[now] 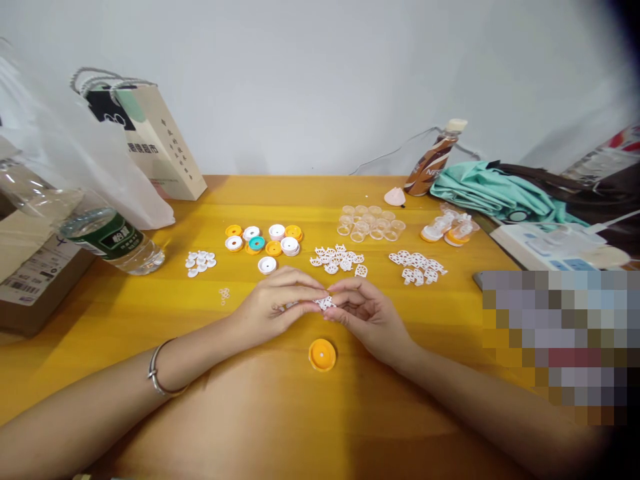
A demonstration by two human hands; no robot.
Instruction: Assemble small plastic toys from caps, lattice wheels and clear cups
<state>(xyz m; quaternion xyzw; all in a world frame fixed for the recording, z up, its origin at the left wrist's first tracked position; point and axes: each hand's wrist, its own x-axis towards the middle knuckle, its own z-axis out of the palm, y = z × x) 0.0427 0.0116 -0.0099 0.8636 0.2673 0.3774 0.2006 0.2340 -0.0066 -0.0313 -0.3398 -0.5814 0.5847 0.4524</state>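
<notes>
While both forearms are resting over the yellow-brown wooden bench (250,413), we are observing the left hand (287,297) and the right hand (367,317) pinching a small white openwork plastic piece (326,303) between their fingertips. We are noting a round orange plastic cap (322,355) lying nearer the person, apart from both hands. Beyond the hands, we are seeing white latticed plastic parts (345,265) lying clustered, clear round plastic cups (370,223) standing behind them, and white, orange and teal plastic caps (267,265) sitting grouped leftward.
</notes>
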